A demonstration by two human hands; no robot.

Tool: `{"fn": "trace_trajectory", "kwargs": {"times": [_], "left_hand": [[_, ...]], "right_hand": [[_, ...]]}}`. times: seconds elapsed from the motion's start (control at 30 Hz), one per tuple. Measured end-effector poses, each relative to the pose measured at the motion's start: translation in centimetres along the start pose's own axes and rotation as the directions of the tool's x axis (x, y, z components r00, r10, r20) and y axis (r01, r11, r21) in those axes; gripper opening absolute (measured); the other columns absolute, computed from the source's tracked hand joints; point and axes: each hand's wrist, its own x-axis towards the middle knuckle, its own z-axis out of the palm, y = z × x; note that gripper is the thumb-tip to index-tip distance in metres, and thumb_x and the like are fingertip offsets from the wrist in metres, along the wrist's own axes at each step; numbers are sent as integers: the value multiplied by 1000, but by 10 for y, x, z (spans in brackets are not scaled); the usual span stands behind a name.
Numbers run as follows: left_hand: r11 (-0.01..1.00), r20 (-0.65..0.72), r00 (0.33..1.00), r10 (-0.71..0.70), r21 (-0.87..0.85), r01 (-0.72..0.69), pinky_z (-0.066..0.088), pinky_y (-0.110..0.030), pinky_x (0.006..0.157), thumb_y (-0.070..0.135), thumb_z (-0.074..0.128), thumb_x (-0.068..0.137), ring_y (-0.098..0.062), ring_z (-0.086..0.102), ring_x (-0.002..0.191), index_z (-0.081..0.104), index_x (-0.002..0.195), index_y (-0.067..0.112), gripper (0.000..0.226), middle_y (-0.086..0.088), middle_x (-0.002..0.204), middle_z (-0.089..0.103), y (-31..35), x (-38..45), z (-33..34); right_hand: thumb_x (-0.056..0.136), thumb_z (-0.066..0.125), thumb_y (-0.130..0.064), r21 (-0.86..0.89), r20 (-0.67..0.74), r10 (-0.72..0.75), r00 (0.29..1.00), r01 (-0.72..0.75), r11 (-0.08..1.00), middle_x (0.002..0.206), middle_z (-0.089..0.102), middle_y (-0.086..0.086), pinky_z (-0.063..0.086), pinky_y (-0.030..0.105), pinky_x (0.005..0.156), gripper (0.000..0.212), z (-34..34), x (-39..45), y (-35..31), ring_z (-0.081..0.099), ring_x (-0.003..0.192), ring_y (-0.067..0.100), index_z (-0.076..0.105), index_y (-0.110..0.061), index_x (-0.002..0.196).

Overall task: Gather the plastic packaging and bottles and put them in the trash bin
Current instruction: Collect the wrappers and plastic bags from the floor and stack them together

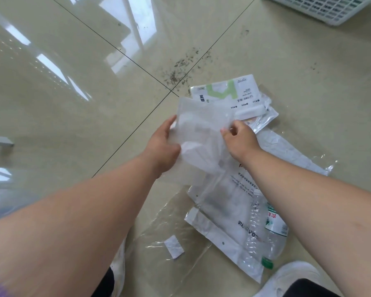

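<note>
Both hands hold one frosted translucent plastic bag [201, 129] above the glossy beige tiled floor [73, 82]. Left hand [163, 144]: fingers curled over the bag's left edge, thumb underneath, closed on the film. Right hand [239, 138]: fingertips pinched on its right side near a small punched hole.

Remaining items lie on the floor, not yet gathered: a white printed pouch with green markings [225, 91] just beyond the hands, a clear crinkled film sheet [291, 155] under the right forearm, a white printed zip bag [223, 211] near the feet, a crushed clear bottle with green cap [266, 239] resting on it, and a flat clear sheet with a small white label [169, 232].

No trash bin identifiable in view; a white lattice basket [326, 7] sits well apart at top right.

Risks, judged: slick film may slip from a light pinch; overlapping sheets may drag one another; the bottle may roll off if the zip bag is lifted first; dark debris [180, 69] may cling to the plastic.
</note>
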Motion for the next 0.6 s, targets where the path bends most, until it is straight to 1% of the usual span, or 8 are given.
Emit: {"fn": "trace_trajectory", "kwargs": {"times": [0.07,0.13,0.23,0.33,0.4,0.47,0.53,0.6], "left_hand": [[998,4,1000,15,54,-15,65,-39,87,-1,51,94,-27,72,113,14,162,72,107,8,146,62,1,1,-1],[994,-6,1000,15,104,-14,64,-37,89,0,45,97,-28,71,115,14,156,78,104,10,151,57,0,7,-1],[981,0,1000,0,195,0,50,-24,96,0,41,107,-30,62,138,48,165,38,70,2,166,50,-7,12,0],[942,25,1000,-10,335,1,34,-23,116,14,66,105,-26,42,158,38,171,18,72,-4,175,39,-16,12,-3],[925,37,999,-4,379,-11,34,-27,121,11,75,95,-26,41,157,30,174,18,91,-3,174,36,-18,12,-6],[931,46,999,-10,364,-7,37,-32,125,5,73,91,-25,40,158,26,175,21,99,0,175,34,-19,13,-8],[942,35,999,-18,336,6,37,-35,127,0,68,90,-23,39,159,24,176,25,100,0,177,34,-17,13,-9],[953,20,1000,-20,304,13,38,-38,128,-3,64,90,-24,41,159,24,176,29,100,-1,177,35,-13,12,-11]], "right_hand": [[98,64,-32,-165,-86,-73,994,58,985,115,64,5,48,33,91,30,-8,16,6,62,104,25,61,-17,123],[96,65,-31,-335,-50,-132,990,108,936,142,53,12,43,38,106,50,-15,33,11,52,129,31,51,-16,142],[96,67,-36,-552,153,-91,984,162,818,172,15,9,26,45,124,82,-17,50,13,19,157,30,22,-22,163],[96,69,-38,-615,289,-42,956,219,757,175,-4,4,18,49,128,96,-13,62,12,2,161,26,5,-27,166],[94,70,-42,-675,304,-8,953,221,704,175,2,3,24,52,125,99,-8,65,11,8,161,27,3,-28,165],[93,70,-46,-757,217,11,976,161,633,168,32,5,36,51,117,90,-4,62,9,33,152,29,16,-28,163],[93,68,-47,-822,103,-48,993,113,559,133,66,6,39,45,103,63,-3,53,7,57,127,30,43,-30,148],[95,63,-43,-847,59,-119,991,112,519,110,72,5,38,42,96,28,-2,43,9,62,113,29,63,-29,120]]}}
